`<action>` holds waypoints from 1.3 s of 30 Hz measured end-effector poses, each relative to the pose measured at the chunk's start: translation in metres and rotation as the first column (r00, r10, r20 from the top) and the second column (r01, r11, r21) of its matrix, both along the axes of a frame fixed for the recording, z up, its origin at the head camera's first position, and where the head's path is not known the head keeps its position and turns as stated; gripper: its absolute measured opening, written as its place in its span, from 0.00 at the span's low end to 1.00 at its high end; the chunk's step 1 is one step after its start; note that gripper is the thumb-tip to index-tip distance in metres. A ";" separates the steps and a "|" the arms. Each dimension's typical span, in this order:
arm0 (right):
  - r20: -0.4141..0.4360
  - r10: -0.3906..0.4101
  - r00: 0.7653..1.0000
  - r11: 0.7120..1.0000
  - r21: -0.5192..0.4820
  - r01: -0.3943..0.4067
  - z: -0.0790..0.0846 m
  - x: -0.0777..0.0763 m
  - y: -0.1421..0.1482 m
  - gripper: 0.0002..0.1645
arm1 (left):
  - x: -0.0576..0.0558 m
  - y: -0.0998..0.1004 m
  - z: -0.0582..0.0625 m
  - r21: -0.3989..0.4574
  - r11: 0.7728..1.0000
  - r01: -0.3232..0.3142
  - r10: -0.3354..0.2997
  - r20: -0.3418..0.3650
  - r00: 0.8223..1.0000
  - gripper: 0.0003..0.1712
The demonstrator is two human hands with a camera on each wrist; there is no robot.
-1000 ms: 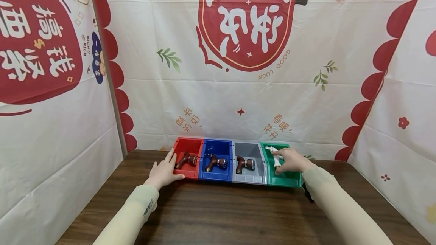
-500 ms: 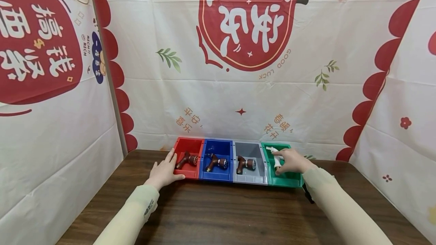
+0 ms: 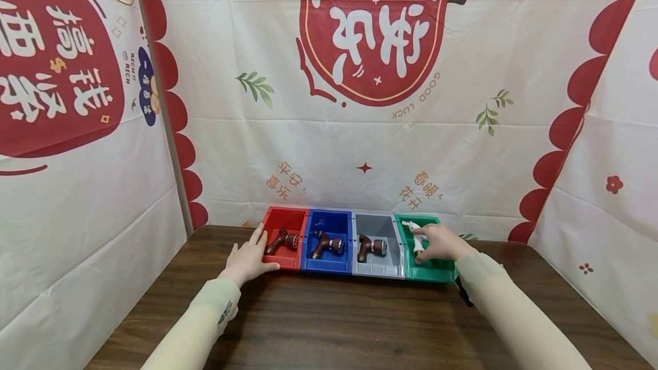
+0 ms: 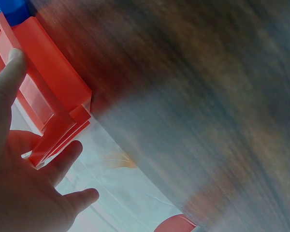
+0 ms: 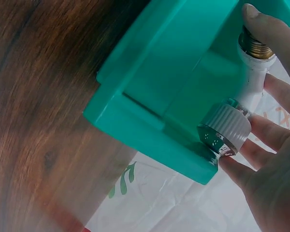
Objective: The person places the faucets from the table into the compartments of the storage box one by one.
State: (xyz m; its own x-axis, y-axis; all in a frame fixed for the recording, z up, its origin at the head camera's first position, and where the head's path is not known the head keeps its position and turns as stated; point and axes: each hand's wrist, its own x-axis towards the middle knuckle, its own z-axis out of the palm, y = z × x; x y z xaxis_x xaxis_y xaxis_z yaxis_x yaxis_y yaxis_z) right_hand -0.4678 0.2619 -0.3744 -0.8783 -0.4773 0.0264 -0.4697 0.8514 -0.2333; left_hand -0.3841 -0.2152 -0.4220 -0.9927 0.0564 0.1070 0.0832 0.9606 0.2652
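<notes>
My right hand (image 3: pixel 440 242) reaches into the green bin (image 3: pixel 432 273) and holds a white angled tap-like fitting (image 5: pixel 253 84). Its brass threaded end (image 5: pixel 255 46) is by my thumb, and its ribbed knob (image 5: pixel 228 123) is close to my fingers. The left hand (image 3: pixel 247 260) rests on the red bin (image 4: pixel 53 65), thumb on the front rim and fingers spread along the outer side. Inside the red bin lies a brown fitting (image 3: pixel 281 241) of similar shape. Others like it lie in the blue bin (image 3: pixel 329 217) and the grey bin (image 3: pixel 372 223).
The bins stand joined in a row at the far edge of the brown wooden table (image 3: pixel 349 318). Close behind them hangs a white printed cloth (image 3: pixel 329 147), with more cloth along both sides. A small black object (image 3: pixel 465 294) shows under my right wrist.
The head view has shifted very slightly. Both hands, the bins and the fittings keep their places.
</notes>
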 end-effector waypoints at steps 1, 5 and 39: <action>0.000 -0.002 1.000 1.000 0.001 0.002 0.000 0.000 0.000 0.48 | 0.000 0.000 0.000 -0.004 1.000 -0.002 0.002 0.005 1.000 0.58; -0.007 -0.004 1.000 1.000 0.011 0.004 -0.001 0.000 0.000 0.48 | 0.000 0.000 -0.001 -0.003 1.000 0.000 0.000 -0.001 1.000 0.58; 0.008 -0.003 1.000 0.999 0.038 0.002 -0.006 -0.004 -0.004 0.47 | 0.002 0.001 0.001 0.003 1.000 0.000 0.000 -0.002 1.000 0.58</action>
State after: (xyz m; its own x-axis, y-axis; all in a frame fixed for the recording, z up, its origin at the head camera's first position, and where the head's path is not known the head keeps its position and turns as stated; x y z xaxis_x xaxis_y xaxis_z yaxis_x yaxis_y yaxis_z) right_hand -0.4721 0.2581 -0.3803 -0.8796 -0.4757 0.0008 -0.4658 0.8609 -0.2048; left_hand -0.3824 -0.2146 -0.4209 -0.9924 0.0564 0.1096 0.0841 0.9598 0.2677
